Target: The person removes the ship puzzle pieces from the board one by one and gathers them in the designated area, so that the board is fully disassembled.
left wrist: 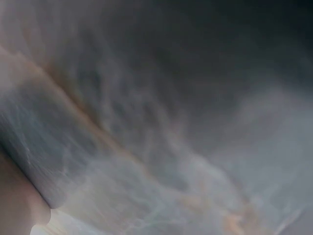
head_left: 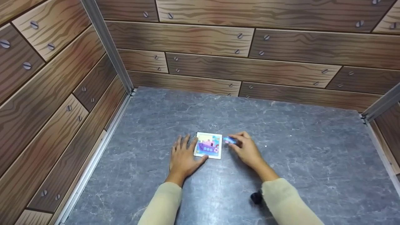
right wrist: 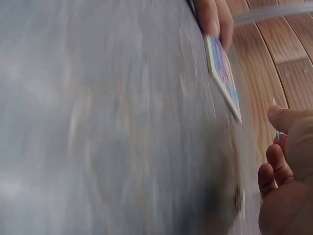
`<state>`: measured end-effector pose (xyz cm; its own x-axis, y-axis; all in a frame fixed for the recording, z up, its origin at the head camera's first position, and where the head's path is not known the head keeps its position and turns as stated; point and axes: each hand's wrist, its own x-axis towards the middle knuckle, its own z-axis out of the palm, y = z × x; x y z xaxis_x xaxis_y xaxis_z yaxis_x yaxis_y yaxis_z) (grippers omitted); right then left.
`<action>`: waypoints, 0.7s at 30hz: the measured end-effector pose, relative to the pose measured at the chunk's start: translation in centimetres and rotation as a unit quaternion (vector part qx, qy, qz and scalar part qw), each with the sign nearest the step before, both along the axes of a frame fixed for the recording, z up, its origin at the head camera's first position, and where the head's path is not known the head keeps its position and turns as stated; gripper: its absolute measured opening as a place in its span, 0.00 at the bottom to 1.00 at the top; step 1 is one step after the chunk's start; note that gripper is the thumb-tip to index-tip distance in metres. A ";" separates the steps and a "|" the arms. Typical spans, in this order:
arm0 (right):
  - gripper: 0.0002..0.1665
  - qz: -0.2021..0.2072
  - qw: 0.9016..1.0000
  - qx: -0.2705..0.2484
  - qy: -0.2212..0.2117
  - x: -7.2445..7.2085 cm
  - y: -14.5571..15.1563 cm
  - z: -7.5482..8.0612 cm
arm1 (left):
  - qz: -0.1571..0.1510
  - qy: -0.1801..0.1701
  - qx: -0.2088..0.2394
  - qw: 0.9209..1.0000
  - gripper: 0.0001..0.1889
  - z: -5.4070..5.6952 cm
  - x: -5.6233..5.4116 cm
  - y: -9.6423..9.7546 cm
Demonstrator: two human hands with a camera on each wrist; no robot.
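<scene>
A small square picture puzzle [head_left: 208, 147] in a white frame lies on the grey tabletop, showing a purple ship with pink and yellow parts. My left hand [head_left: 185, 158] rests at its left side, fingers spread, the index finger at the left edge and the thumb at the lower edge. Just right of the frame, my right hand [head_left: 248, 152] pinches a thin blue and pink puzzle piece [head_left: 229, 139] between thumb and fingers. In the right wrist view the piece [right wrist: 278, 134] appears edge-on, held above the surface. The left wrist view is mostly blurred tabletop.
A small black round object [head_left: 256, 197] lies beside my right sleeve. Wood-patterned panels [head_left: 206, 37] wall the table at the back and sides, with a metal post [head_left: 109, 43] at the back left corner. Tiny white specks [head_left: 266, 146] dot the tabletop [head_left: 306, 162] on the right.
</scene>
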<state>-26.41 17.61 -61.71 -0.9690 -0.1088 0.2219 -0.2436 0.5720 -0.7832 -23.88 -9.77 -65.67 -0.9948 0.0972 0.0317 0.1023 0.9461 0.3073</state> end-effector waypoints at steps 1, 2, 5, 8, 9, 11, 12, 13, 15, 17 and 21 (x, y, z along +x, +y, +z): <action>0.22 -0.004 1.000 0.004 -0.001 0.1 0.7 0.0 | 0.000 0.002 0.000 1.000 0.51 0.0 0.0 0.0; 0.22 -0.007 1.000 0.006 -0.002 0.1 1.5 -0.1 | 0.000 0.004 0.001 1.000 0.51 0.0 0.0 0.0; 0.23 -0.017 1.000 0.018 -0.009 0.3 3.5 -0.3 | 0.000 0.004 0.003 1.000 0.51 0.0 0.0 0.0; 0.23 -0.022 0.999 0.027 -0.016 0.5 5.3 -0.5 | 0.000 0.001 0.002 1.000 0.51 -0.1 0.1 0.0; 0.24 -0.022 0.999 0.028 -0.017 0.6 5.8 -0.5 | 0.000 0.000 0.002 1.000 0.51 -0.1 0.1 0.0; 0.24 -0.021 0.999 0.029 -0.018 0.7 6.8 -0.6 | 0.001 0.000 0.002 1.000 0.51 -0.2 0.1 0.1; 0.24 -0.020 0.999 0.028 -0.018 0.8 7.2 -0.7 | 0.001 0.001 0.002 1.000 0.51 -0.2 0.1 0.1; 0.24 -0.020 0.999 0.028 -0.017 0.9 7.7 -0.7 | 0.001 0.002 0.003 1.000 0.51 -0.1 0.1 0.1; 0.24 -0.021 0.999 0.028 -0.015 1.0 8.6 -0.8 | 0.001 0.004 0.004 1.000 0.51 -0.1 0.1 0.1; 0.24 -0.028 0.999 0.032 -0.016 1.1 9.5 -1.0 | 0.001 0.006 0.005 1.000 0.51 -0.1 0.1 0.1; 0.23 -0.037 0.997 0.056 -0.032 1.3 11.3 -1.5 | 0.000 0.009 0.008 1.000 0.50 0.0 0.1 0.0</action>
